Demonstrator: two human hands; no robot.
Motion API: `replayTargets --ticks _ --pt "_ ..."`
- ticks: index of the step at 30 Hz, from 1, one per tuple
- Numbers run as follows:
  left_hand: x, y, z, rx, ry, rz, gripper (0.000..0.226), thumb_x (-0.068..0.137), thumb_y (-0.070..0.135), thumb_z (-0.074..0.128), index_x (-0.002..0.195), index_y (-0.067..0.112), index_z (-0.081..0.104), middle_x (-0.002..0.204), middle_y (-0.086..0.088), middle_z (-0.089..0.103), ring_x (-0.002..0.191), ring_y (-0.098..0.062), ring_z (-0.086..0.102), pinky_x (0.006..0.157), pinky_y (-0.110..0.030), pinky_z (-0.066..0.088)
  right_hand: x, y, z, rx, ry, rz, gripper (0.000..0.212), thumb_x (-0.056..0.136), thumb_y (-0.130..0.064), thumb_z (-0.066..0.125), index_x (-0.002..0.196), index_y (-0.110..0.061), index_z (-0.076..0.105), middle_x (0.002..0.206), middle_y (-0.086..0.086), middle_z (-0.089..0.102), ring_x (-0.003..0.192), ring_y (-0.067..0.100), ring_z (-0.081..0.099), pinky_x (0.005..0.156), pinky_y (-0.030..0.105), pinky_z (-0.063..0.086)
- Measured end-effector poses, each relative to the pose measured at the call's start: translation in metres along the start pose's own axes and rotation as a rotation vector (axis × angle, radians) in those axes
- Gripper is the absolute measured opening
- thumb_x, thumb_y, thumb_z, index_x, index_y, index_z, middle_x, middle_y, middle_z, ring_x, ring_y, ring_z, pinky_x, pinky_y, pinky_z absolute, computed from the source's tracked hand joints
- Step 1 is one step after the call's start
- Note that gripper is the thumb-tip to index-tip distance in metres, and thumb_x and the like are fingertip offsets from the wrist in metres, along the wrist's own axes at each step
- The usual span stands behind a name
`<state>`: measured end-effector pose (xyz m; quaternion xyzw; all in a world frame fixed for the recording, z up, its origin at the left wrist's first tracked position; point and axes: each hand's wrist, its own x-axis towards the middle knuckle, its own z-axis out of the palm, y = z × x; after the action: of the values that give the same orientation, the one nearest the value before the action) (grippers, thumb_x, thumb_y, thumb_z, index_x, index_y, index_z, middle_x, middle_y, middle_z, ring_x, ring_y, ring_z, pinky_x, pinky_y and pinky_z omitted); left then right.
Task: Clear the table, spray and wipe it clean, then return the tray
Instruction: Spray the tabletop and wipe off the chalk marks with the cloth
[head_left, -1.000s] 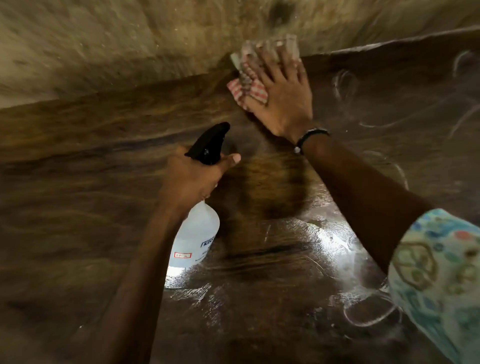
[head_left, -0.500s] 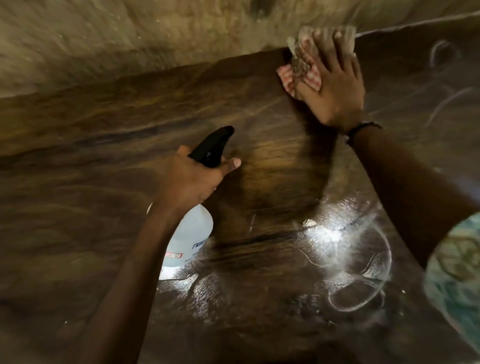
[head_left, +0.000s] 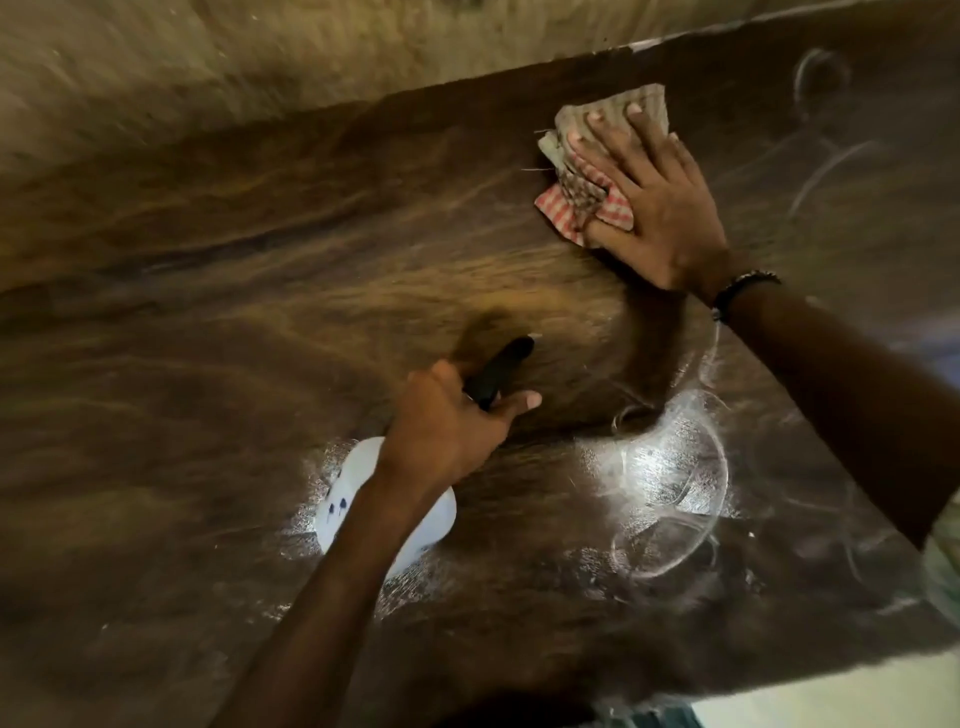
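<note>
My right hand (head_left: 657, 208) lies flat on a red-and-white checked cloth (head_left: 576, 192), pressing it onto the dark wooden table (head_left: 260, 322) near its far edge. My left hand (head_left: 449, 426) grips the black trigger head of a white spray bottle (head_left: 431, 525), which stands upright on the table in front of me. Wet streaks and ring marks (head_left: 670, 493) shine on the wood between the bottle and my right arm. No tray is in view.
A rough tan wall (head_left: 260, 67) runs right behind the table's far edge. The table's near right edge (head_left: 779, 680) shows at the bottom, with pale floor beyond it. More dried ring marks (head_left: 821, 78) sit at the far right.
My right hand has slid the cloth to the right along the far edge of the table. The left hand and the bottle stay in place on the table.
</note>
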<state>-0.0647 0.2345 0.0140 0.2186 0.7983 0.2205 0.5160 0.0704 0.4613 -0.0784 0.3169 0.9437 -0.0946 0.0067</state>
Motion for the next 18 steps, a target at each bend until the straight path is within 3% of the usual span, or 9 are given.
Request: replayTargets --ticks 4,7,10,13,16,18 --pt "-0.008 -0.006 0.013 0.027 0.001 -0.001 0.031 0.07 0.036 0.08 0.066 0.026 0.051 0.087 -0.013 0.07 0.089 -0.026 0.067 0.084 -0.039 0.055 0.0 0.003 0.001 -0.016 -0.008 -0.002 0.074 0.088 -0.061 0.033 0.153 -0.028 0.021 0.161 -0.002 0.017 0.149 0.027 0.009 0.119 0.047 0.013" --pt "-0.01 -0.009 0.013 0.035 -0.014 0.038 0.027 0.072 0.036 0.078 0.073 0.013 0.062 0.083 -0.013 0.07 0.083 -0.025 0.067 0.081 -0.039 0.055 0.002 0.002 0.002 -0.026 -0.026 0.0 0.074 0.088 -0.061 0.032 0.153 -0.029 0.019 0.161 -0.002 0.016 0.15 0.027 0.008 0.119 0.047 0.012" --pt "-0.012 -0.007 0.01 0.004 0.041 0.026 0.023 0.074 0.038 0.076 0.076 0.019 0.063 0.075 -0.005 0.066 0.076 -0.021 0.064 0.072 -0.031 0.052 0.002 -0.006 0.003 -0.017 -0.037 0.038 0.075 0.086 -0.062 0.03 0.153 -0.029 0.018 0.162 -0.001 0.016 0.15 0.028 0.008 0.119 0.049 0.012" --pt "-0.014 -0.006 0.01 -0.019 0.104 -0.001 0.026 0.076 0.039 0.074 0.066 0.033 0.051 0.068 0.007 0.056 0.069 -0.012 0.055 0.064 -0.025 0.044 -0.001 -0.03 0.005 -0.008 -0.034 0.003 0.075 0.086 -0.064 0.027 0.152 -0.03 0.018 0.161 0.0 0.016 0.149 0.03 0.008 0.119 0.05 0.011" --pt "-0.015 -0.009 0.008 0.007 0.123 0.001 0.025 0.077 0.042 0.072 0.069 0.03 0.052 0.07 0.011 0.055 0.072 -0.011 0.055 0.063 -0.02 0.042 -0.01 -0.063 0.011 -0.007 -0.04 -0.091 0.072 0.088 -0.063 0.029 0.152 -0.03 0.024 0.16 0.002 0.021 0.149 0.031 0.013 0.118 0.051 0.015" --pt "-0.016 -0.01 0.008 0.046 0.099 0.015 0.02 0.079 0.044 0.07 0.078 0.028 0.058 0.071 0.011 0.056 0.068 -0.006 0.054 0.054 -0.011 0.04 -0.026 -0.083 0.015 -0.023 -0.055 -0.186 0.069 0.089 -0.061 0.029 0.151 -0.029 0.026 0.159 0.003 0.024 0.148 0.032 0.016 0.118 0.051 0.016"
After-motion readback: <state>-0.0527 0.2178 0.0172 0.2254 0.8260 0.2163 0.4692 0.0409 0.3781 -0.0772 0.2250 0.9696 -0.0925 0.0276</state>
